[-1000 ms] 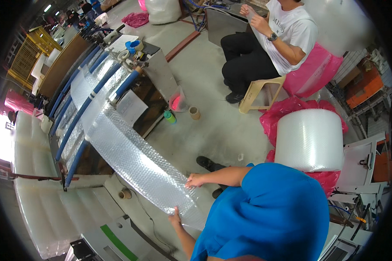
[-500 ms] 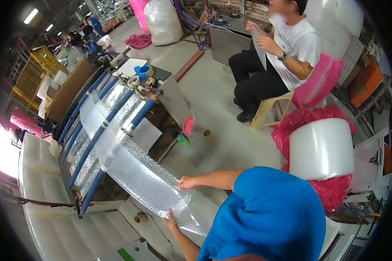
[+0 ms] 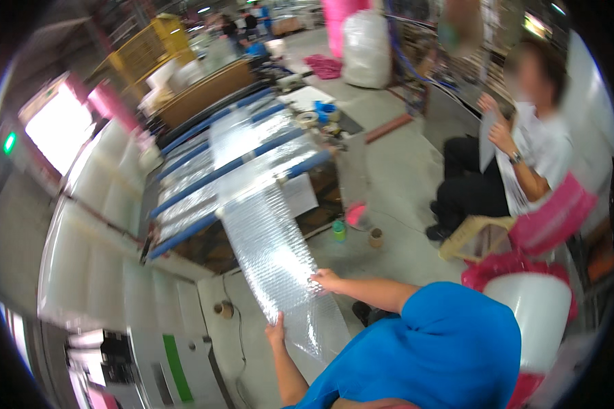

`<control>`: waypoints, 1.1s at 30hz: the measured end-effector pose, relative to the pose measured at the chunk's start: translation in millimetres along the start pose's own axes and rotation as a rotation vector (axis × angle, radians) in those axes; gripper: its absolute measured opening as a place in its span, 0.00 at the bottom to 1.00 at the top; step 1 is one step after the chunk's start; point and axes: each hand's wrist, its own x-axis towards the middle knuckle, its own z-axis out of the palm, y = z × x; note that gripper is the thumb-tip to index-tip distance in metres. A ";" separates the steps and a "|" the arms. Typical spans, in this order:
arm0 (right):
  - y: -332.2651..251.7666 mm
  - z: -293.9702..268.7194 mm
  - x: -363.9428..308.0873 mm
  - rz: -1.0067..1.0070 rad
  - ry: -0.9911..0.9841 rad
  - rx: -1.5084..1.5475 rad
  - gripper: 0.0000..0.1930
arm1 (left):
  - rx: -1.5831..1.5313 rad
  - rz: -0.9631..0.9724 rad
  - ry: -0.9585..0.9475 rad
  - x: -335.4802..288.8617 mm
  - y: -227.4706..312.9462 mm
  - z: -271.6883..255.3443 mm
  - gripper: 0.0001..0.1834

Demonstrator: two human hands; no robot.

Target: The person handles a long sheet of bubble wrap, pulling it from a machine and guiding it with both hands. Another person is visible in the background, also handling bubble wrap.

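The person's left hand [image 3: 275,332] and right hand [image 3: 327,280] are clamped on opposite long edges of the clear, shiny bubble-wrap strip [image 3: 269,238], which stretches down from the long blue rollers [image 3: 184,236]. It looks light, limp, slippery, easily popped; best held by both edges.

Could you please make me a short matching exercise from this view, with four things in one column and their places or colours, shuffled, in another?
Things:
1. Bubble-wrap strip
2. Left hand
3. Right hand
4. Stool

Places and colours:
A. gripping the strip's right edge
B. beige, under the seated co-worker
C. clear, stretching down from the blue rollers
D. gripping the strip's left edge

Right pairs: 1-C, 2-D, 3-A, 4-B
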 end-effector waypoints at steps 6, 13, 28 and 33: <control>66.5 6.0 -63.3 0.151 -0.125 -0.103 0.15 | -0.051 -0.254 -0.205 -49.4 -34.8 -21.4 0.45; 98.6 5.3 -107.2 0.045 -0.183 -0.315 0.14 | -0.115 -0.111 -0.110 -95.2 -29.3 -31.7 0.48; 125.2 10.2 -147.1 -0.016 -0.149 -0.135 0.14 | -0.184 0.029 -0.165 -125.6 -38.2 -62.0 0.35; 124.8 6.5 -144.9 -0.007 -0.150 -0.131 0.15 | -0.109 0.161 -0.090 -115.2 -48.7 -59.5 0.32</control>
